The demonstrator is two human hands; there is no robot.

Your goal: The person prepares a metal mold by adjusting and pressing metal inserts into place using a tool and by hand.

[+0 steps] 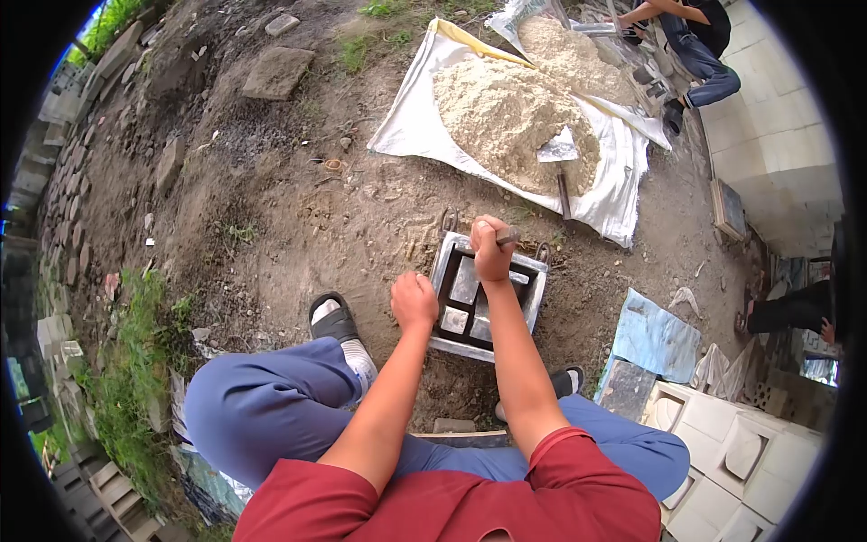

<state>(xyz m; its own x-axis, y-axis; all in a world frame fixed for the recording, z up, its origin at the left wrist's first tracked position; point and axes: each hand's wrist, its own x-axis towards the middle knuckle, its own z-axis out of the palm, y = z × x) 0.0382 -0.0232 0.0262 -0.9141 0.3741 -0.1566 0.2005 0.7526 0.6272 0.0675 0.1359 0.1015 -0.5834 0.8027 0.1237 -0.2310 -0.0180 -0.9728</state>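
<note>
A square metal mould (538, 303) with several inner blocks and dark gaps rests on the dirt between my feet. My right hand (490, 249) is closed round a short dark rod or handle (508, 236) above the far part of the mould. Beside the mould's left edge is my left hand (414, 300), its fingers curled in; what they hold, if anything, is hidden. Metal loops (450, 219) stick out at the mould's far corners.
Beyond the mould, a trowel (558, 149) lies on a sandy heap (492, 113) over a white sack (406, 131). Pale moulded blocks (713, 420) and a blue sheet (657, 336) are at right. Another person (700, 54) sits at upper right; someone else (795, 307) is at far right.
</note>
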